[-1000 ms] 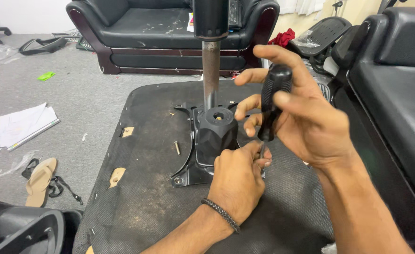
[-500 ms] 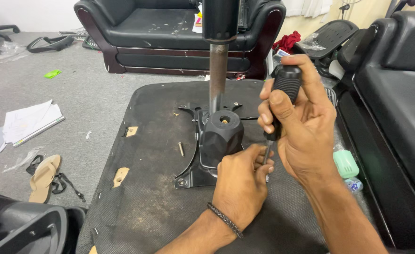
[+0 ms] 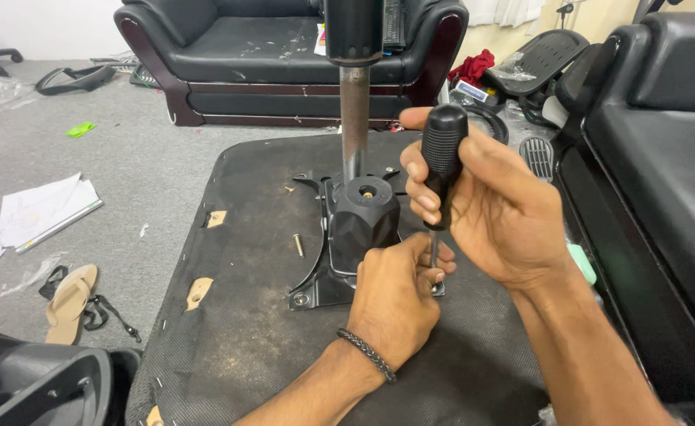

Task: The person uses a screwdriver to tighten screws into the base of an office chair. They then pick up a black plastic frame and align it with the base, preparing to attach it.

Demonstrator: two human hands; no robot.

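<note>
The right hand is wrapped around the black ribbed handle of a screwdriver, held upright with its shaft running straight down to the corner of a black metal chair mechanism plate. The left hand sits just below, fingers curled in and pinching the lower shaft near its tip, so the tip itself is hidden. The plate lies on the upturned underside of a chair seat, covered in dusty black fabric. A black plastic housing rises from the plate, touching the left hand's knuckles, and a metal gas-lift column stands upright behind it. A loose screw lies on the fabric just left of the plate, apart from both hands.

The seat's left edge runs close beside bare grey floor, where papers and a sandal lie well apart from the work. On the right, a black sofa crowds near the seat's edge, leaving little room beside the right forearm. Another black sofa stands beyond the far edge
</note>
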